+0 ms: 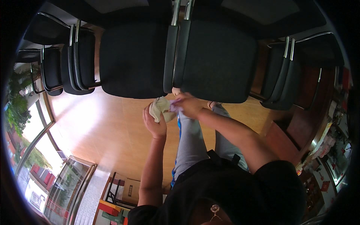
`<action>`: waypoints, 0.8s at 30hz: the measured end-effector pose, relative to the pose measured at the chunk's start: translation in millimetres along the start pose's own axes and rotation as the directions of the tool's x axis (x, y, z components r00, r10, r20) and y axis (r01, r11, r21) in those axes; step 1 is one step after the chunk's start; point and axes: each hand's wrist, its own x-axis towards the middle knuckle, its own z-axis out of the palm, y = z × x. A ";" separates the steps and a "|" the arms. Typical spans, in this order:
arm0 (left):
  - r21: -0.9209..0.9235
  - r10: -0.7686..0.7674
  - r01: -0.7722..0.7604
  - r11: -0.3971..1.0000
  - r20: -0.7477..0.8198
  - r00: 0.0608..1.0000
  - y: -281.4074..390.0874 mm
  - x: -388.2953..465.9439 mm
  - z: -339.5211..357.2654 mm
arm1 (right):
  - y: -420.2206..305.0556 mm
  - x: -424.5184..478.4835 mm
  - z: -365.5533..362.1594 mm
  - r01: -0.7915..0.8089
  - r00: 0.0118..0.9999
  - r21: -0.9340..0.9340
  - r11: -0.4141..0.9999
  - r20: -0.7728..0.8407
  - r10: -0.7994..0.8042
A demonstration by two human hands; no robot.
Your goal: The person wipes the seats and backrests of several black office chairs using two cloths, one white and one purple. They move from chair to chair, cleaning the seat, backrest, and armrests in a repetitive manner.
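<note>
My left hand (154, 123) is closed around a bunched cream cloth (159, 108), thumb on the near side. Between the fingers of my right hand (189, 106) is a crumpled purple cloth (175, 105), right up against the cream one; whether the two are joined cannot be told. Both hands are in front of two black padded chairs, the left chair seat (132, 62) and the right chair seat (219, 62). Their padded armrests (172, 59) meet just beyond my right hand, which partly hides my lower leg.
More black chairs with metal frames stand at the left (78, 62) and right (281, 78). A dark wooden desk (306, 126) carries clutter on the right. Glass doors (64, 185) and a plant (18, 98) are at the left. Behind lies a cardboard box (130, 191).
</note>
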 end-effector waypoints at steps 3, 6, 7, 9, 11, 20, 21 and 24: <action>-0.069 -0.079 0.078 0.995 -0.010 0.997 16.8 5.8 -3.2 | -1.1 35.1 -76.6 -0.180 0.974 -0.002 0.984 -0.139 0.178; -0.060 -0.044 0.043 0.997 -0.017 0.999 19.7 12.8 4.4 | 10.7 104.8 -135.3 -0.133 0.861 -0.032 0.991 -0.498 0.100; -0.061 -0.037 0.036 0.997 -0.017 0.999 21.6 15.3 6.4 | 5.4 126.6 -149.4 -0.176 0.826 -0.007 0.984 -0.544 0.144; -0.072 -0.011 0.009 0.997 -0.016 1.000 30.6 27.8 15.2 | -1.2 144.4 -141.1 -0.247 0.759 -0.042 0.968 -0.630 0.167; -0.129 0.010 -0.014 0.992 -0.030 1.000 47.4 47.6 30.7 | 4.9 116.9 -98.3 -0.083 0.830 -0.078 0.994 -0.557 0.026; 0.162 0.508 -0.515 0.842 0.086 0.857 85.8 161.2 122.2 | 82.7 -66.5 -42.4 -0.530 0.829 -0.078 0.845 -0.261 0.495; 0.256 0.503 -0.504 0.825 0.076 0.861 87.4 162.4 129.1 | 100.4 -63.3 -53.9 -0.556 0.815 -0.134 0.821 -0.282 0.506; 0.282 0.542 -0.528 0.801 0.031 0.840 79.0 159.5 144.3 | 153.4 -17.6 -105.9 -0.492 0.860 -0.346 0.799 -0.335 0.384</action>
